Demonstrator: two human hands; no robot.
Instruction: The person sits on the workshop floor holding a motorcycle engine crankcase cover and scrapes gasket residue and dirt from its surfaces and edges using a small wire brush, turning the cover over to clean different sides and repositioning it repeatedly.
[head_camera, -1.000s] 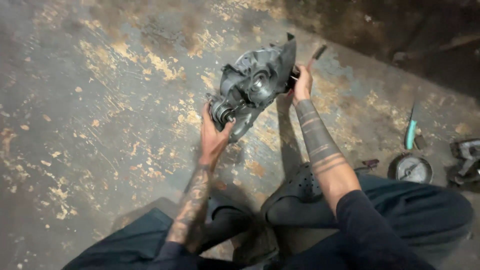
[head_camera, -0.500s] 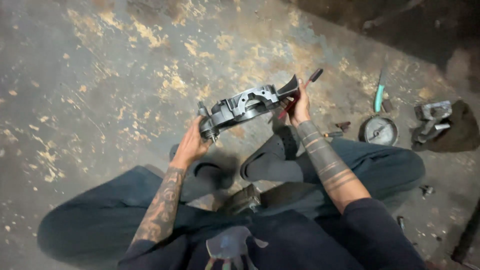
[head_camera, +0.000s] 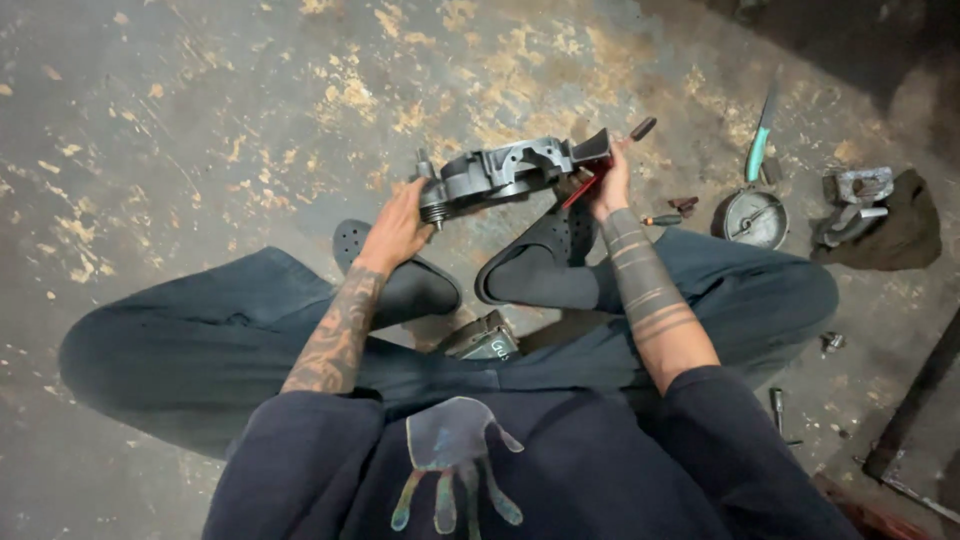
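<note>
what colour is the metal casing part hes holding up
Dark grey all over, seen in the head view: the metal casing sits between the left hand and right hand.

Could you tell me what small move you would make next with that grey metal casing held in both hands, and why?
Probably lower the grey metal casing onto the floor ahead of the feet. The left hand and right hand hold it up by its ends, and the right hand also pinches a red-handled tool.
</note>
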